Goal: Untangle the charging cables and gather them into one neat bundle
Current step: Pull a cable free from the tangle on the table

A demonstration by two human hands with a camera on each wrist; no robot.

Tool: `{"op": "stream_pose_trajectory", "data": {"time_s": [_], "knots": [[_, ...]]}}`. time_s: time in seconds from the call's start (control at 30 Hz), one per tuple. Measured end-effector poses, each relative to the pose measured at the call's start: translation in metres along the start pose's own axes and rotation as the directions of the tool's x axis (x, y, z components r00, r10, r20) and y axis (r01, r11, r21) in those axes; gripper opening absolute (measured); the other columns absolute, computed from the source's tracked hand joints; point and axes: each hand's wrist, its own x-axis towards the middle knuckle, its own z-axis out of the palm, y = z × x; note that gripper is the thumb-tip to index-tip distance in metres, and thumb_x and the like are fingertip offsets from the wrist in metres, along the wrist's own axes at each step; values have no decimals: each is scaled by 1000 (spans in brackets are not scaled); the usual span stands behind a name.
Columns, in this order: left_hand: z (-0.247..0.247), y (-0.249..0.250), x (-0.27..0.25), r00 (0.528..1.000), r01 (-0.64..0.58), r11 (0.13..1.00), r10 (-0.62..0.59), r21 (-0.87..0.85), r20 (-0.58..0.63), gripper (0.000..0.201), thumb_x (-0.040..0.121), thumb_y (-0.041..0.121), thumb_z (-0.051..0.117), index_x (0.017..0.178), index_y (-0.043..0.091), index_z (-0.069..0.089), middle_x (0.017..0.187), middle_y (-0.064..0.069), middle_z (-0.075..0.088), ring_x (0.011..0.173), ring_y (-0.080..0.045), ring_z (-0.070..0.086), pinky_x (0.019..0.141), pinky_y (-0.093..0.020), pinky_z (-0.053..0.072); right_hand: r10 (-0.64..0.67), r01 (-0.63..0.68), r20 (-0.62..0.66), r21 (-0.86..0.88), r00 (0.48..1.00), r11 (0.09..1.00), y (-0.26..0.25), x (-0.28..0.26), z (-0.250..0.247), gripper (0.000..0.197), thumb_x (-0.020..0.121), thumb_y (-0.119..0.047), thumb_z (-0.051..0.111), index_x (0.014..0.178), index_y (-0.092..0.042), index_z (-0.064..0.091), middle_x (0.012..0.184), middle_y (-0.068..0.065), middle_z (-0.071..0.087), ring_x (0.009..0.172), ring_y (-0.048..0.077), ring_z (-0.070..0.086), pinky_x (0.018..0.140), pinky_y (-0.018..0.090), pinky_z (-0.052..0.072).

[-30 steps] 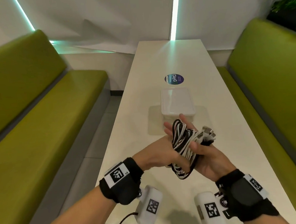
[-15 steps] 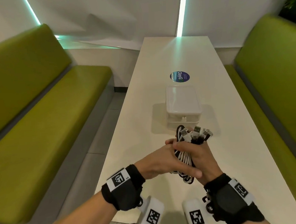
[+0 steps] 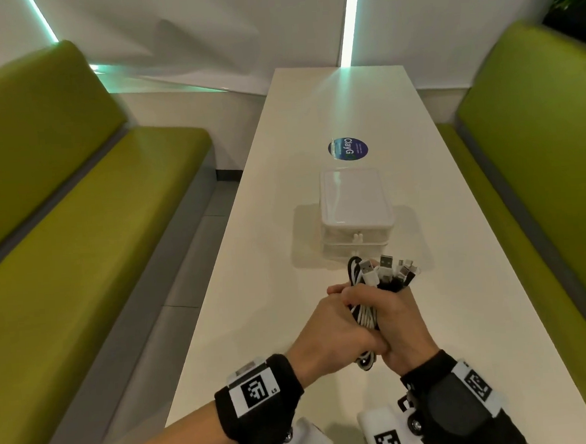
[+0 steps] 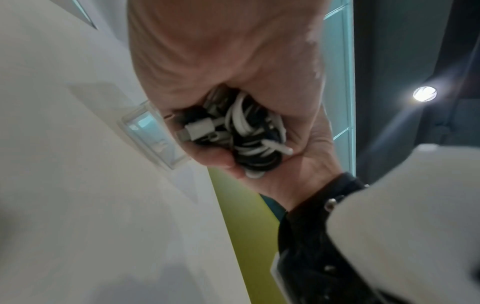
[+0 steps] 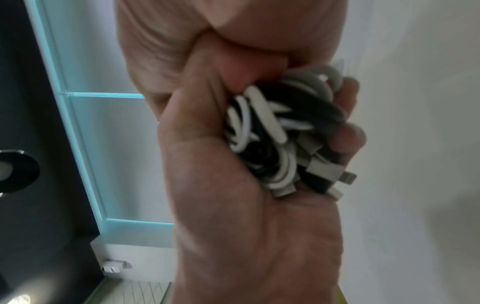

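I am on the gathering step: my right hand (image 3: 399, 321) and my left hand (image 3: 336, 329) both have their fingers (image 3: 352, 292) curled tight round the cables (image 3: 367, 315), squeezing the black and white loops into one bunch just above the surface (image 3: 254, 292), with the plugs (image 3: 387, 271) poking out the far end. Next I think I must tuck in the loose loops at the near end and keep my grip firm so nothing slips. The shut box (image 3: 353, 201) sits just past the plugs; I cannot tell what is inside.
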Motion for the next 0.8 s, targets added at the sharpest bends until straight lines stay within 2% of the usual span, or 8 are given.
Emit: {"op": "stream_pose_trajectory", "data": {"time_s": [0.17, 0.3, 0.37, 0.47, 0.57, 0.63, 0.7, 0.8], "knots": [[4, -8, 7, 996, 89, 996, -89, 16, 23, 20, 50, 3, 62, 50, 22, 56, 55, 3, 57, 57, -13, 57, 52, -26, 42, 107, -105, -70, 33, 992, 994, 10, 9, -8, 8, 75, 11, 59, 80, 7, 64, 82, 23, 71, 77, 26, 70, 69, 36, 57], [0, -6, 29, 973, 121, 988, -138, 99, 184, 16, 64, 1, 67, 72, 15, 64, 68, 1, 64, 69, -13, 62, 64, -33, 51, 125, -122, -109, 36, 986, 992, 9, 21, -21, 10, 80, 11, 54, 84, 7, 63, 86, 24, 72, 82, 29, 71, 68, 40, 57], [-3, -6, 41, 955, 119, 980, -157, 159, 252, 20, 69, 11, 72, 88, 13, 68, 84, -2, 69, 82, -14, 65, 81, -40, 54, 82, -84, -87, -12, 993, 996, 5, 28, -28, 11, 80, 12, 54, 86, 9, 62, 90, 24, 72, 89, 30, 72, 75, 47, 58], [-9, -3, 52, 938, 85, 956, -172, 281, 300, 45, 73, 33, 79, 114, 29, 62, 112, 5, 68, 101, -5, 64, 93, -27, 51, -26, 18, -90, -83, 996, 996, 2, 37, -37, 18, 79, 17, 54, 94, 12, 61, 93, 25, 72, 95, 28, 72, 81, 45, 56], [-19, -5, 55, 908, 180, 954, -254, 239, 333, 26, 85, 40, 70, 104, 23, 66, 83, 6, 68, 79, 6, 61, 82, -17, 46, -56, 39, -155, -115, 986, 993, 2, 46, -50, 8, 75, 13, 60, 83, 16, 59, 82, 28, 69, 80, 33, 71, 77, 47, 56], [-27, -9, 56, 919, 205, 949, -271, 240, 286, 35, 84, 58, 62, 88, 24, 70, 67, 12, 60, 73, 5, 60, 78, -17, 44, -56, 29, -214, -128, 975, 991, 1, 54, -61, 8, 74, 9, 61, 70, 15, 58, 68, 26, 63, 64, 32, 64, 70, 47, 52], [-34, -21, 64, 943, 204, 934, -268, 294, 198, 52, 80, 69, 57, 95, 22, 74, 91, 14, 71, 91, -4, 66, 91, -27, 48, -44, 13, -232, -136, 972, 991, 0, 59, -69, 8, 74, 8, 61, 67, 8, 59, 61, 24, 57, 55, 29, 58, 62, 42, 49], [-36, -41, 83, 967, 252, 935, -253, 248, -30, 46, 88, 56, 57, 110, 17, 69, 106, 0, 71, 93, -14, 69, 92, -39, 53, -58, 27, -219, -143, 974, 989, -1, 68, -77, 15, 67, 8, 60, 60, -1, 50, 59, 16, 45, 49, 27, 50, 55, 37, 42]]}}
